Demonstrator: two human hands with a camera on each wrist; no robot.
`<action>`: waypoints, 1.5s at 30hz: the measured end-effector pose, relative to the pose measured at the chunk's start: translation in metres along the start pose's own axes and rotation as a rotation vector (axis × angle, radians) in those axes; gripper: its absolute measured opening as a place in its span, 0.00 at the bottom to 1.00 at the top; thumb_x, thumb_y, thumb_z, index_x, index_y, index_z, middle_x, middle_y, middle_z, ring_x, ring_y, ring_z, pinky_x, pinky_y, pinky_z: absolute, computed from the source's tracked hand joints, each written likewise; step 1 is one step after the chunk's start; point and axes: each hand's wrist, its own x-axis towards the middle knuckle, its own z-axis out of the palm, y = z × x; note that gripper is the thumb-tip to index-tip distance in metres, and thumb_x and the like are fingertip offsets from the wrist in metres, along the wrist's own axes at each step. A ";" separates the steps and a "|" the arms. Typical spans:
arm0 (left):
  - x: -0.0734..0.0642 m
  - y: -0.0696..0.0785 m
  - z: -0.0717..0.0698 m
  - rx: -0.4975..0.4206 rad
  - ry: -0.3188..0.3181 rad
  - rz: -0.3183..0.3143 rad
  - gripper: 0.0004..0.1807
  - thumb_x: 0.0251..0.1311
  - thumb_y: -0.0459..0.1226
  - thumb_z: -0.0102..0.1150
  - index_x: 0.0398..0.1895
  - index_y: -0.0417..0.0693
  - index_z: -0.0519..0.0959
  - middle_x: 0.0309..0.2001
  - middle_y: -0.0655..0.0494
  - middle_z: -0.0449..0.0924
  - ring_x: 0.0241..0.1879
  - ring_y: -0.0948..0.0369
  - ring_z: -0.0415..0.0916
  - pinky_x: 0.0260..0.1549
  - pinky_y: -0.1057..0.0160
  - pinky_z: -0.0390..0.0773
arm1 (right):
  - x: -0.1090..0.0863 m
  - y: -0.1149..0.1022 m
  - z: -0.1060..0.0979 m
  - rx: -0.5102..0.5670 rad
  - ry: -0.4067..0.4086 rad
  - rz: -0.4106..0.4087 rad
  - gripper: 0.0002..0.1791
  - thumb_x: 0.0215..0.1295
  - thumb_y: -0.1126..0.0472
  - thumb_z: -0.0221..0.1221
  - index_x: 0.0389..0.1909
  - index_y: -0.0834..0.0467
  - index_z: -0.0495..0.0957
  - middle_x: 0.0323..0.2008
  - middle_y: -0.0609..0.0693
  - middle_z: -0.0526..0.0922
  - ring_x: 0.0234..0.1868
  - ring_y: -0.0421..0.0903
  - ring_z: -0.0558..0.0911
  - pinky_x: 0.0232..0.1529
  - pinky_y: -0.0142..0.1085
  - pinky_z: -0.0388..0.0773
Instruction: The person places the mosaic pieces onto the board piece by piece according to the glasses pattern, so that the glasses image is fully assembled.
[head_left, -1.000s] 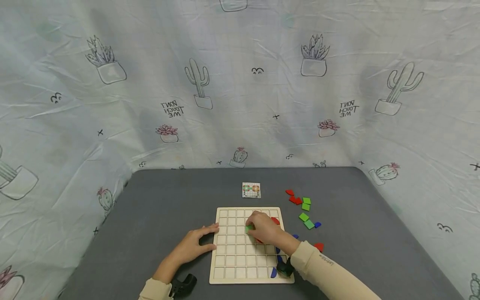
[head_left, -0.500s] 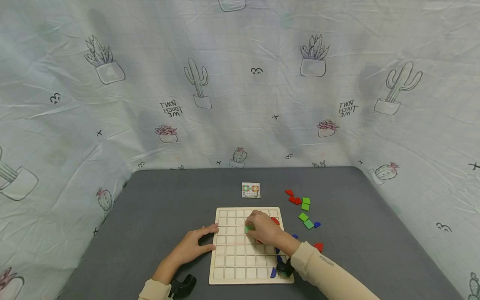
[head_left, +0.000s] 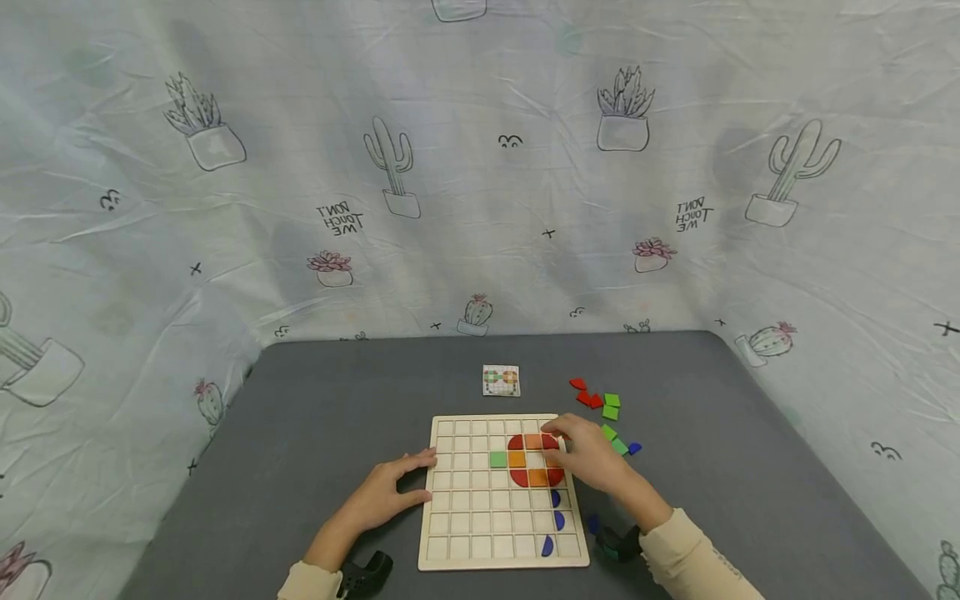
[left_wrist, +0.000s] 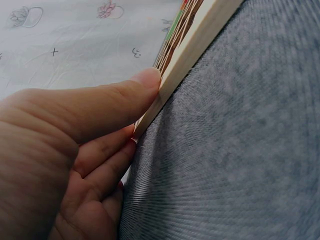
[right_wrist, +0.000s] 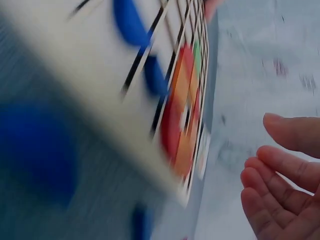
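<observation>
A wooden grid board [head_left: 480,564] lies on the grey table. On its right side, red quarter-circle pieces [head_left: 519,477] and orange squares [head_left: 517,459] form a ring, with a green square [head_left: 498,460] at its left. Several blue half-circle pieces [head_left: 559,520] sit lower in the grid. My left hand [head_left: 378,493] touches the board's left edge with thumb and fingertips; the left wrist view shows the thumb [left_wrist: 120,97] along the wooden side. My right hand [head_left: 592,454] hovers over the board's right edge, partly covering the ring. In the right wrist view its loosely bent fingers [right_wrist: 280,180] hold nothing.
A small printed pattern card [head_left: 501,381] lies behind the board. To the right are loose red pieces [head_left: 584,398], green squares [head_left: 612,401] and a blue piece [head_left: 635,448]. Another blue piece [head_left: 594,524] lies beside the right wrist. A patterned curtain [head_left: 480,167] hangs behind the table.
My right hand has let go of the green square, which stays in the grid, and has moved right, uncovering much of the red and orange ring. The left hand stays at the edge.
</observation>
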 end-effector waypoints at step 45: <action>-0.001 0.004 -0.002 0.009 0.007 -0.006 0.31 0.55 0.50 0.63 0.61 0.48 0.74 0.66 0.51 0.69 0.66 0.48 0.64 0.68 0.45 0.59 | -0.026 0.091 -0.028 -0.212 0.111 0.177 0.11 0.51 0.70 0.66 0.37 0.64 0.80 0.36 0.54 0.80 0.39 0.53 0.79 0.40 0.49 0.81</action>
